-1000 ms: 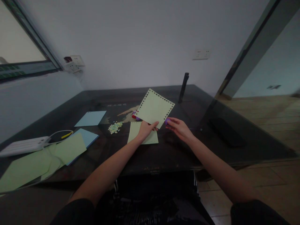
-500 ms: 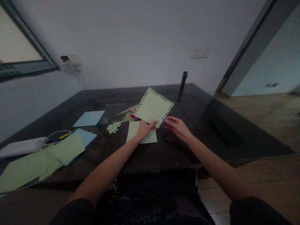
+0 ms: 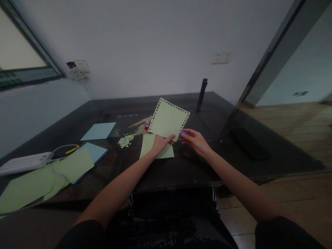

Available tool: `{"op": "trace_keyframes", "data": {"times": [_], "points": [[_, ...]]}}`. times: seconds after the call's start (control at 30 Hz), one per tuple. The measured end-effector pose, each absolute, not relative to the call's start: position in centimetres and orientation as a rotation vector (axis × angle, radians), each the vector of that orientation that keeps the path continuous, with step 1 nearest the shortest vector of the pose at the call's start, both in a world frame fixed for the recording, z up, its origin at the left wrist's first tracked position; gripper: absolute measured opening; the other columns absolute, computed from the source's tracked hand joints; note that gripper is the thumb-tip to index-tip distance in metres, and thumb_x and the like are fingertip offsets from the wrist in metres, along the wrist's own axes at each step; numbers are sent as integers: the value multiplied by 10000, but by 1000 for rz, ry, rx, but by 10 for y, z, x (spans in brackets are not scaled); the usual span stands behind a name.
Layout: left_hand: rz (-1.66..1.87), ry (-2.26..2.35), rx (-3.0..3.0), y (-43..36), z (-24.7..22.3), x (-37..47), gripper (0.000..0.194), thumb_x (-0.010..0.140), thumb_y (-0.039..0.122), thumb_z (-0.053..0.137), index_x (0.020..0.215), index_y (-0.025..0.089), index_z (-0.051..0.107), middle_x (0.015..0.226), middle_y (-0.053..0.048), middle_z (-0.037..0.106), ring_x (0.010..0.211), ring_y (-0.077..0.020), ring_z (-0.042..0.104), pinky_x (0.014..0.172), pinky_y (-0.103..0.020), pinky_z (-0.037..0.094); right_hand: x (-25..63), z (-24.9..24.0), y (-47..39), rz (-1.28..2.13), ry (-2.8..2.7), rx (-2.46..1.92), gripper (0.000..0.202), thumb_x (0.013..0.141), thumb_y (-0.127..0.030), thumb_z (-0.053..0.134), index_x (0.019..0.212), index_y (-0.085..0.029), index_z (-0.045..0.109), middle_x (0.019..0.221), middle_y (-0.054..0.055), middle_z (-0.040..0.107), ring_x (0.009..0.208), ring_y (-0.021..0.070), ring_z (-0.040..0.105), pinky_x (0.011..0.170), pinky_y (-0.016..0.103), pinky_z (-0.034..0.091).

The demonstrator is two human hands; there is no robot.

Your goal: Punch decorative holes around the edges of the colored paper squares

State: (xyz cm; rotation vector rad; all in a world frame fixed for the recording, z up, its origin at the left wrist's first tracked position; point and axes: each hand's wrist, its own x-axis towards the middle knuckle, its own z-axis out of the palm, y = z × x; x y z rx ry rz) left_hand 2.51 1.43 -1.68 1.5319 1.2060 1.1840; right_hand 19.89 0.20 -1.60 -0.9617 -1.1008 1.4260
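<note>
My left hand (image 3: 163, 142) pinches the near corner of a light green sheet of paper (image 3: 169, 118), held tilted above the table. Dark punched holes run along its left, far and right edges. At the sheet's lower right edge my right hand (image 3: 196, 141) is closed around a small purple craft punch (image 3: 182, 134). The punch meets the paper there; its jaw is too small to make out. Below lies a second green sheet (image 3: 146, 144), partly covered by my left hand. Small red punches (image 3: 147, 125) show beside the held sheet's left corner.
A pile of punched paper bits (image 3: 126, 141) lies left of the hands. Farther left are a blue sheet (image 3: 100, 131), stacked green sheets (image 3: 75, 164) and a white power strip (image 3: 26, 163) with a cable. A black upright object (image 3: 201, 96) stands at the back right.
The held sheet has shifted slightly left and turned a little, with my right hand and the punch following. A purple item by the red punches is now out of sight.
</note>
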Motion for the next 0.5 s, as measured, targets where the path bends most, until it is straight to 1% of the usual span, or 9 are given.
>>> {"op": "trace_keyframes", "data": {"times": [0.13, 0.27, 0.5], "points": [[1183, 1216, 1545, 15, -17, 25, 101, 711, 214, 650, 658, 136, 611, 479, -7, 615, 488, -152, 596, 566, -251, 481, 199, -17, 2, 1431, -1120, -946, 338, 658, -280, 745, 967, -194, 637, 953, 63, 673, 724, 160, 667, 638, 276, 544], [1184, 1224, 1555, 16, -18, 24, 130, 710, 232, 648, 632, 137, 606, 477, -11, 612, 485, -151, 591, 569, -253, 480, 199, -18, 3, 1428, -1125, -937, 353, 657, -274, 747, 981, -189, 638, 968, 69, 668, 726, 158, 662, 656, 288, 547], [1180, 1219, 1633, 16, -20, 23, 162, 710, 243, 638, 585, 150, 593, 482, -11, 605, 495, -146, 582, 598, -257, 485, 198, -18, 2, 1408, -1130, -979, 348, 638, -261, 754, 957, -192, 631, 914, 50, 658, 680, 136, 635, 605, 267, 521]]}}
